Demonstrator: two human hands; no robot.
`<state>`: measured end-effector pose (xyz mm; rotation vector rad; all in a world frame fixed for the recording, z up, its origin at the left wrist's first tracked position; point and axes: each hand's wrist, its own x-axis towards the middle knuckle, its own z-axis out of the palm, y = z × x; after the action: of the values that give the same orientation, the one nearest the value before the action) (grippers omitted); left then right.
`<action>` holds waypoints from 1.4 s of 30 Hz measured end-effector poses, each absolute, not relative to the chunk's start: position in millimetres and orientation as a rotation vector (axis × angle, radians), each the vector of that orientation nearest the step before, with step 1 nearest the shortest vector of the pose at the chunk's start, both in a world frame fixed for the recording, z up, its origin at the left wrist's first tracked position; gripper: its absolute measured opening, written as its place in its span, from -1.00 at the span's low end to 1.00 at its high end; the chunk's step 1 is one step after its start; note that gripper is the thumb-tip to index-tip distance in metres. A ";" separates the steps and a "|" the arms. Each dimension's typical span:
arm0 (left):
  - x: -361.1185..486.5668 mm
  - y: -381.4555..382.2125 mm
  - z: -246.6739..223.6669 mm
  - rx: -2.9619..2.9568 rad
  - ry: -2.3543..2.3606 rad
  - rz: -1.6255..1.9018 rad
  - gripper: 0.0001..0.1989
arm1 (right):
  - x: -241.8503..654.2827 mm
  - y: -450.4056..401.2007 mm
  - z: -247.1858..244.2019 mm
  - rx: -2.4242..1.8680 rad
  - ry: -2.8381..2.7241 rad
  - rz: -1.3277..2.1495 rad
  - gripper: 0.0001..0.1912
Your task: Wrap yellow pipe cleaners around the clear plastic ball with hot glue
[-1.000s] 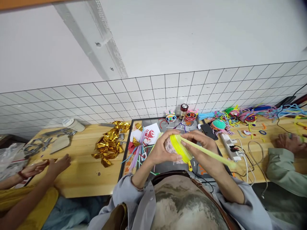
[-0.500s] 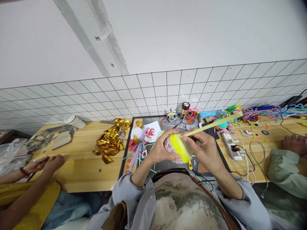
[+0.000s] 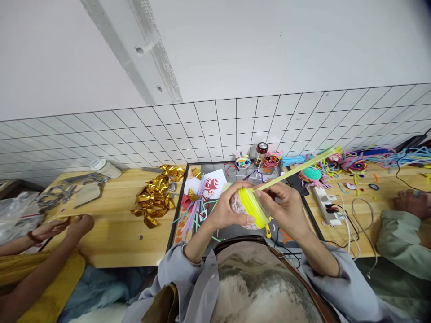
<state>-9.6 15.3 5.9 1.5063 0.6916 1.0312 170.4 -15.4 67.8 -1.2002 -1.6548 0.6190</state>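
A round object with bright yellow strands wound around it (image 3: pixel 252 207) is held above the dark mat, its left side pale and patterned. My left hand (image 3: pixel 228 207) grips it from the left, thumb below and fingers over the top. My right hand (image 3: pixel 283 204) pinches a pale yellow strip (image 3: pixel 296 171) at the object's upper right edge. The strip's free end points up and to the right. Part of the object's right side is hidden behind my right fingers.
Gold foil (image 3: pixel 156 195) lies left of the mat, near colourful pipe cleaners (image 3: pixel 193 213). Two decorated faces and a bottle (image 3: pixel 261 154) stand by the wall. A power strip (image 3: pixel 326 206) with cables lies right. Other people's hands are at both sides.
The strip's free end has shifted slightly upward. My hands keep their grip on the wound object. At the left, the other person's hands now hold a thin yellowish piece.
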 end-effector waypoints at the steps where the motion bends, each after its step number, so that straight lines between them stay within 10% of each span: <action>1: -9.8 15.3 6.0 1.510 0.697 1.034 -0.16 | 169.9 -15.3 67.8 -1.199 -1.650 0.620 -0.77; 42: -3.6 3.0 -0.2 1.412 0.702 0.997 -0.16 | 175.9 -22.3 51.7 -1.235 -1.637 0.671 -0.80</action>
<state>-3.6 3.0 -0.2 1.4120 0.7021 0.9969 175.9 -22.3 51.7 -1.2352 -1.6373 0.6712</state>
